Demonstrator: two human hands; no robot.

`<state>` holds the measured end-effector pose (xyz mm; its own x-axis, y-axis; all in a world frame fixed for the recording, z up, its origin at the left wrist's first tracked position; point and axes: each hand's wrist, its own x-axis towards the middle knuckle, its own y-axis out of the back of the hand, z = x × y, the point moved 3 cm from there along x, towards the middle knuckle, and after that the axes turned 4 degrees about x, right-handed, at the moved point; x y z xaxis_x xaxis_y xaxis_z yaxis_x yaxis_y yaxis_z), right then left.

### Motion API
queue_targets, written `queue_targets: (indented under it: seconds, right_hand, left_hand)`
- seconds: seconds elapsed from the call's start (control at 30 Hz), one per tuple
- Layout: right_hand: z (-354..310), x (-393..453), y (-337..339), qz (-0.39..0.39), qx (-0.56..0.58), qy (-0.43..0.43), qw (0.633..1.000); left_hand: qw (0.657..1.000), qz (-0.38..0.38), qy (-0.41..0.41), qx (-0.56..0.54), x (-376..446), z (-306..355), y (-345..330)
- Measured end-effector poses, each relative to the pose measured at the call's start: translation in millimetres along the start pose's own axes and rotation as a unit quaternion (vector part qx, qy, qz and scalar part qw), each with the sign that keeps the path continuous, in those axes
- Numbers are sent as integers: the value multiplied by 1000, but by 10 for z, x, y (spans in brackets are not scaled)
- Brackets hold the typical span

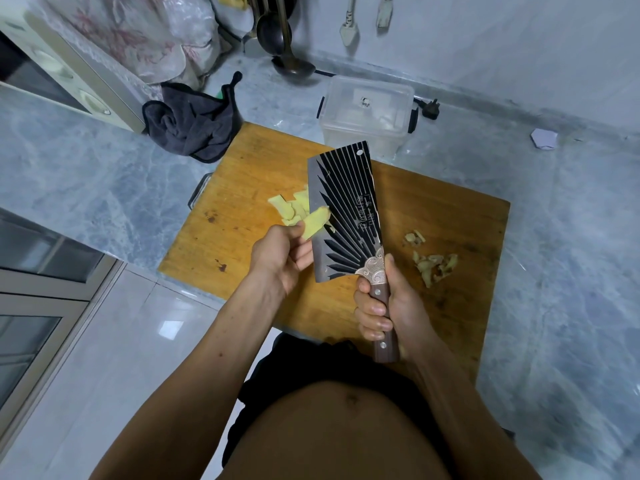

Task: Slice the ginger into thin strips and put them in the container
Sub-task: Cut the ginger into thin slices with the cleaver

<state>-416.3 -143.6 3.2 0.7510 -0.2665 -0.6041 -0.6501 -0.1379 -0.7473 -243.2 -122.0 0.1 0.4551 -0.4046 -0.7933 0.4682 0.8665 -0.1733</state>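
Observation:
My right hand [388, 306] grips the brown handle of a cleaver [346, 209], whose ribbed dark blade is raised flat above the wooden cutting board [249, 168]. My left hand [280, 258] pinches a pale yellow ginger slice [315, 221] against the blade's left edge. Several more ginger slices [291, 207] lie on the board just beyond, partly hidden by the blade. A heap of brownish ginger peelings [433, 261] lies on the board's right side. The clear plastic container [367, 112] stands behind the board.
A dark cloth [194, 123] lies crumpled at the board's far left corner. An oven-like appliance [52, 71] and plastic bags [138, 32] fill the far left. Ladles [277, 39] hang at the back. A plug [431, 110] lies right of the container on the grey marble counter [571, 220].

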Motion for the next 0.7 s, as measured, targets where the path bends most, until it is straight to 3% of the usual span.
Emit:
queue_targets:
  seconds: [0.37, 0.53, 0.7]
  right_hand:
    - [-18, 10, -14, -4, -10, -9, 1000]
    - [24, -64, 8, 27, -46, 48, 997]
    - [29, 32, 22, -55, -36, -8, 998]
  left_hand:
    - [999, -3, -17, 30, 55, 20, 39]
    - [998, -9, -22, 49, 56, 28, 54]
    - [999, 4, -15, 47, 42, 38, 60]
